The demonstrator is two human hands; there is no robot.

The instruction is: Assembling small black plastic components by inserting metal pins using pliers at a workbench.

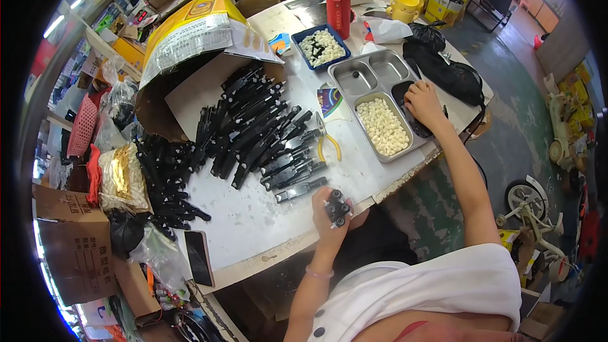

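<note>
My left hand (326, 225) is closed around several black plastic parts (337, 208) with round ends, held upright just over the table's front edge. Reaching into the right compartment of a metal divided tray (349, 90), my right hand (423, 102) has its fingers bent down among small black pieces (420, 128). Whether the fingertips grip a piece is hidden. Beside them, the tray's front compartment holds small cream-white plastic pieces (382, 128). Left of the tray lie pliers (329, 140) with yellow handles and a large heap of long black plastic parts (253, 123).
A cardboard box (183, 31) lies on its side behind the heap. At the back stand a blue basket (322, 47) of white and black pieces, a red thermos (338, 9) and a yellow cup (405, 5). A phone (199, 258) rests at the front left corner; a black bag (446, 73) sits at right.
</note>
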